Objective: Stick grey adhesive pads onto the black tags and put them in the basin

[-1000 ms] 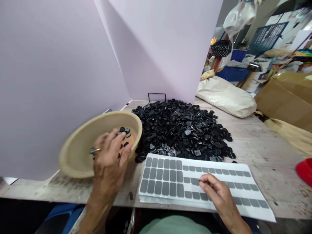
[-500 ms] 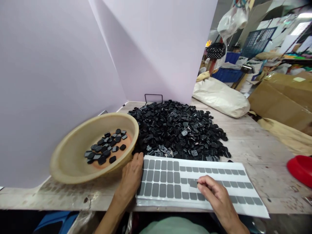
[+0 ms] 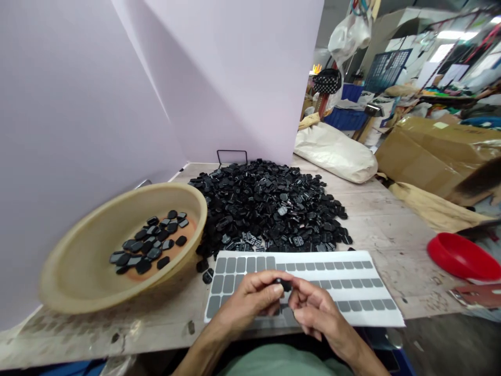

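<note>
My left hand (image 3: pixel 256 295) pinches a small black plastic piece (image 3: pixel 282 284) between thumb and fingers, above a white sheet of grey stickers (image 3: pixel 324 274). Close beside it, my right hand (image 3: pixel 317 310) is closed, its index fingertip by the black piece. A grey sticker (image 3: pixel 288 316) shows at its thumb and fingers, partly covered. Larger rounded stickers fill the sheet's left part, and rows of smaller ones run along the right. Behind the sheet spreads a big heap of black plastic pieces (image 3: pixel 266 203).
At the left, a beige basin (image 3: pixel 70 261) holds several black pieces, some with grey faces. A red bowl (image 3: pixel 462 256) sits at the right edge. Farther back are a white sack (image 3: pixel 334 151) and a cardboard box (image 3: pixel 434 151). Pale panels (image 3: pixel 219 78) stand behind the table.
My left hand has left the sheet's left edge and now holds a black piece over it. My right hand has brought the sticker leftward, close to it. The view has shifted right.
</note>
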The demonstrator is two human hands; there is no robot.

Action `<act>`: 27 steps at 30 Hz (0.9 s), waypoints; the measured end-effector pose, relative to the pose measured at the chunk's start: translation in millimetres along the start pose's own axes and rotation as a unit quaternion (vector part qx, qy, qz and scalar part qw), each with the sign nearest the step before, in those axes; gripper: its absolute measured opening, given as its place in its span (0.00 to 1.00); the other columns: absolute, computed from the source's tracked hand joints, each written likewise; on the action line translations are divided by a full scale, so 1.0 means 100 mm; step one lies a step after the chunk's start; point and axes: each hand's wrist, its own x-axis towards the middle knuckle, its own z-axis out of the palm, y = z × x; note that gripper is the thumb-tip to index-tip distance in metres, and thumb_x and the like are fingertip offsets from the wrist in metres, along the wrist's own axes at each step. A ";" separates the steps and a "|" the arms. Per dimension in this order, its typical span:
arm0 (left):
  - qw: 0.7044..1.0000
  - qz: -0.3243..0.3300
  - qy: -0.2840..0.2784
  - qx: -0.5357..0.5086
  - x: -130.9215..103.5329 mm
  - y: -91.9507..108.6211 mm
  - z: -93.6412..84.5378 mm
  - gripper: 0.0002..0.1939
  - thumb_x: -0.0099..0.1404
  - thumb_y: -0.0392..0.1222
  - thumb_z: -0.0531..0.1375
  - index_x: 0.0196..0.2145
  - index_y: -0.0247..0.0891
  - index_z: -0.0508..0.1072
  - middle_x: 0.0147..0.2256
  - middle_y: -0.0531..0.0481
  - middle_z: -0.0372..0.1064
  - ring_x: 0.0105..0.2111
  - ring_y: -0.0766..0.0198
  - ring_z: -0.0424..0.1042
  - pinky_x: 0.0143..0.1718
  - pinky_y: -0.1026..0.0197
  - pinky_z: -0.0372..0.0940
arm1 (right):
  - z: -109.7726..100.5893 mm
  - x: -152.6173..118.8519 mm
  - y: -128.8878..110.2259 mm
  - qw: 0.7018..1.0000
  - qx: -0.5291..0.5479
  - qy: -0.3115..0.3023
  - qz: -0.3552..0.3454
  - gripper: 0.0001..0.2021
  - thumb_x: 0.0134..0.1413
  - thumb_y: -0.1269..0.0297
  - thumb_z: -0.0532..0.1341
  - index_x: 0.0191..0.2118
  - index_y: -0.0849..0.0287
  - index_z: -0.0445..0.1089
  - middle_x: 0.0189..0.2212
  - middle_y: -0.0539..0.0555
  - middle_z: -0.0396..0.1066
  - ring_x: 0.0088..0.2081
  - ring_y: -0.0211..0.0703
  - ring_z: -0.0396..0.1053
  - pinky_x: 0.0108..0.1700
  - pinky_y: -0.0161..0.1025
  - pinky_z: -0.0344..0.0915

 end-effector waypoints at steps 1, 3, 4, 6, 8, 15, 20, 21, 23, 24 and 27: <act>0.999 -0.012 0.005 -0.029 0.04 -0.04 0.02 0.19 0.62 0.49 0.59 0.47 0.37 0.71 0.23 0.54 0.62 0.20 0.73 0.57 0.21 0.68 0.46 | 0.00 0.00 0.02 1.000 0.014 -0.005 0.007 0.27 0.46 0.58 0.63 0.54 0.54 0.65 0.28 0.47 0.63 0.17 0.25 0.55 0.14 0.24 0.45; 0.997 -0.026 0.023 -0.065 0.12 -0.10 0.03 0.20 0.62 0.50 0.59 0.48 0.37 0.68 0.26 0.52 0.66 0.18 0.74 0.59 0.20 0.68 0.44 | 0.00 0.00 0.05 0.999 0.041 -0.002 0.019 0.28 0.45 0.57 0.64 0.55 0.54 0.64 0.29 0.47 0.64 0.16 0.24 0.56 0.13 0.24 0.44; 0.997 -0.030 0.023 -0.074 0.15 -0.12 0.03 0.20 0.62 0.50 0.60 0.48 0.38 0.67 0.27 0.51 0.67 0.18 0.74 0.59 0.19 0.68 0.44 | -0.01 0.00 0.07 0.998 0.052 0.001 0.022 0.28 0.45 0.58 0.64 0.54 0.54 0.64 0.29 0.47 0.63 0.16 0.24 0.56 0.13 0.23 0.44; 0.996 -0.033 0.023 -0.079 0.20 -0.14 0.02 0.20 0.61 0.51 0.60 0.47 0.38 0.66 0.27 0.52 0.68 0.17 0.74 0.60 0.18 0.68 0.44 | -0.02 -0.01 0.08 0.997 0.070 0.007 0.019 0.27 0.44 0.58 0.64 0.54 0.54 0.64 0.29 0.46 0.63 0.16 0.24 0.56 0.13 0.23 0.44; 0.996 -0.034 0.040 -0.066 0.23 -0.14 0.03 0.20 0.60 0.52 0.61 0.44 0.37 0.67 0.28 0.51 0.68 0.16 0.75 0.59 0.17 0.69 0.44 | -0.03 -0.01 0.08 0.996 0.085 0.016 0.009 0.27 0.44 0.58 0.65 0.53 0.53 0.64 0.29 0.46 0.63 0.15 0.23 0.55 0.13 0.23 0.44; 0.995 -0.072 0.051 -0.051 0.25 -0.17 0.07 0.23 0.58 0.48 0.60 0.48 0.32 0.67 0.20 0.54 0.64 0.14 0.75 0.57 0.15 0.70 0.43 | -0.01 0.01 0.05 1.000 0.009 0.021 0.008 0.25 0.46 0.60 0.63 0.53 0.56 0.65 0.28 0.46 0.63 0.17 0.26 0.54 0.16 0.26 0.47; 0.993 -0.073 0.034 -0.091 0.20 -0.21 0.10 0.26 0.51 0.36 0.64 0.49 0.34 0.65 0.28 0.52 0.67 0.18 0.75 0.59 0.17 0.71 0.50 | -0.07 -0.01 0.04 0.997 -0.073 0.009 0.008 0.24 0.46 0.65 0.59 0.53 0.57 0.66 0.26 0.46 0.62 0.22 0.30 0.57 0.24 0.30 0.56; 0.993 -0.071 0.032 -0.089 0.20 -0.21 0.10 0.25 0.52 0.37 0.64 0.48 0.34 0.66 0.28 0.53 0.67 0.19 0.75 0.59 0.17 0.72 0.51 | -0.09 -0.03 0.03 0.996 -0.090 0.005 0.003 0.23 0.47 0.66 0.58 0.53 0.57 0.67 0.26 0.46 0.62 0.23 0.31 0.57 0.25 0.31 0.56; 0.994 -0.061 0.035 -0.083 0.20 -0.23 0.12 0.22 0.54 0.39 0.65 0.46 0.35 0.66 0.29 0.53 0.66 0.19 0.75 0.60 0.17 0.72 0.52 | -0.12 -0.06 0.02 0.992 -0.123 0.014 -0.020 0.21 0.50 0.66 0.56 0.52 0.57 0.68 0.27 0.47 0.63 0.24 0.33 0.58 0.27 0.33 0.57; 0.994 -0.055 0.036 -0.084 0.20 -0.23 0.13 0.20 0.54 0.39 0.64 0.45 0.35 0.66 0.29 0.53 0.66 0.19 0.75 0.61 0.17 0.72 0.52 | -0.13 -0.08 0.01 0.988 -0.144 0.033 -0.039 0.20 0.52 0.66 0.55 0.52 0.57 0.67 0.28 0.48 0.63 0.25 0.33 0.58 0.28 0.33 0.58; 0.993 -0.037 0.032 -0.104 0.21 -0.25 0.16 0.18 0.55 0.37 0.63 0.43 0.35 0.65 0.29 0.52 0.67 0.19 0.74 0.64 0.17 0.72 0.52 | -0.15 -0.11 -0.01 0.953 -0.253 0.127 -0.107 0.18 0.58 0.64 0.52 0.53 0.56 0.65 0.33 0.51 0.65 0.32 0.38 0.63 0.35 0.37 0.61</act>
